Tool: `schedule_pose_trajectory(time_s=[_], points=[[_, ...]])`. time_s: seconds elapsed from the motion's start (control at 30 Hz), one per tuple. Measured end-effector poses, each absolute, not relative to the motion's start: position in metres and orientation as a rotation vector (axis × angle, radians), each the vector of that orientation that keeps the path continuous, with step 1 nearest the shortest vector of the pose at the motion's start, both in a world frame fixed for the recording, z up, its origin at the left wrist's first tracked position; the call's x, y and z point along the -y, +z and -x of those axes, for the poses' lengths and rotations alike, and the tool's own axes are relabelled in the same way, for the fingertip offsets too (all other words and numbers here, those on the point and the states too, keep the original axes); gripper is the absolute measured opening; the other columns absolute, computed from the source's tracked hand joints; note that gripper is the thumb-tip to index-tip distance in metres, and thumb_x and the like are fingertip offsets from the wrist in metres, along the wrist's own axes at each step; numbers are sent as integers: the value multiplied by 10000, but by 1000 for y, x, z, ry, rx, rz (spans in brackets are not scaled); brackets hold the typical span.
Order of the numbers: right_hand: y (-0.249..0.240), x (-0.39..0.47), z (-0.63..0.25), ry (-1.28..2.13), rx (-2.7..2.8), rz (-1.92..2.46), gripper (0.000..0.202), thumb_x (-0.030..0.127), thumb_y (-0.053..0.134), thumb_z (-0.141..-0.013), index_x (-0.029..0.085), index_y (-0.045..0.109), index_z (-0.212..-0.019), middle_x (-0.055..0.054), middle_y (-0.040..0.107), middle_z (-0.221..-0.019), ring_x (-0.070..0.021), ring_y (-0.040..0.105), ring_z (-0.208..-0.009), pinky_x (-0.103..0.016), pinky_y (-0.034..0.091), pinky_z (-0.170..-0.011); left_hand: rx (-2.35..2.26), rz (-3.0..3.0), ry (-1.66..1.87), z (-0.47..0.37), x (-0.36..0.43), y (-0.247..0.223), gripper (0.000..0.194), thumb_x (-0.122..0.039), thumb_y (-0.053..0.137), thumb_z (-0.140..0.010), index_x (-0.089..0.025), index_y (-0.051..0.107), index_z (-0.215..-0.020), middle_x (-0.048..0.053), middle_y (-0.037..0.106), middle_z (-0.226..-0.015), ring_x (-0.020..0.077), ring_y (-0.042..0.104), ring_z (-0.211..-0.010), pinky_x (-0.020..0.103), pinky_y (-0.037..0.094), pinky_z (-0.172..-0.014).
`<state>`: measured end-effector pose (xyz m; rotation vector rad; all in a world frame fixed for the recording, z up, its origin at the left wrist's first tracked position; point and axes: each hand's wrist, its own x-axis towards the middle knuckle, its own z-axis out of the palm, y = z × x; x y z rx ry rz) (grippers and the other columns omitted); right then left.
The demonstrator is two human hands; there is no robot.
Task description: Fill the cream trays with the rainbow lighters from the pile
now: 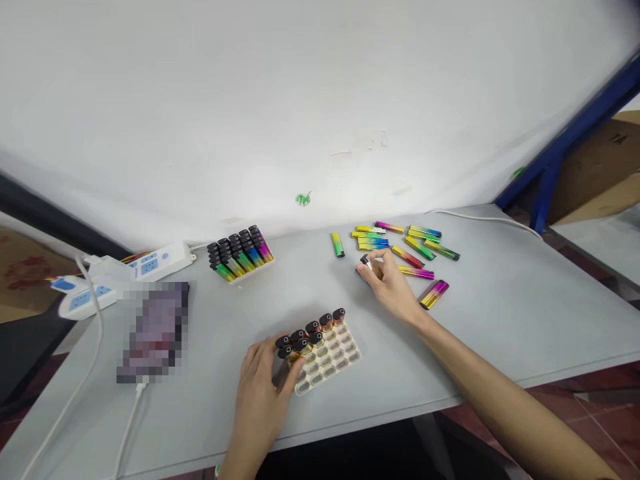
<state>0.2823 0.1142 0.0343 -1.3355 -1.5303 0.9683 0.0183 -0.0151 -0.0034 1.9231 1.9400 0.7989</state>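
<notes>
- Left hand [263, 380] nearest me, by the table's [400, 360] near edge: I had its thumb and fingers closed around the left end of a cream slotted tray [335, 369].
- Eight black-topped lighters [316, 339] stood upright there, filling the far row and part of the next; slots along its near edge held none.
- With the right hand [387, 280] I pinched a single lighter [367, 261], its body mostly hidden.
- Toward the table's far edge, left of middle, a second tray [255, 273] looked fully packed.
- About a dozen loose lighters [434, 293] lay right of middle, outside both trays.
</notes>
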Motion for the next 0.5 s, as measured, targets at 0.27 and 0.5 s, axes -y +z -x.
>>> schedule_pose_trajectory(time_s=[0.27,0.5], points=[[43,-111,-280,1092,1368,1156,443,654,324,-989,255,516,-995,54,400,-603,-137,367,-500,-277,304,-495,-1940,-1897,787,-19,15,-2,340,-489,563,-927,-226,592,-1141,91,667,-1079,313,596,-1096,498,531,-899],[42,-118,-284,1402,1098,1104,670,746,342,-915,217,409,-509,29,286,-460,-103,238,-429,-270,188,-438,-1946,-1886,767,-18,15,-3,348,-502,556,-927,-222,595,-1130,89,668,-1065,311,584,-1097,496,524,-901]])
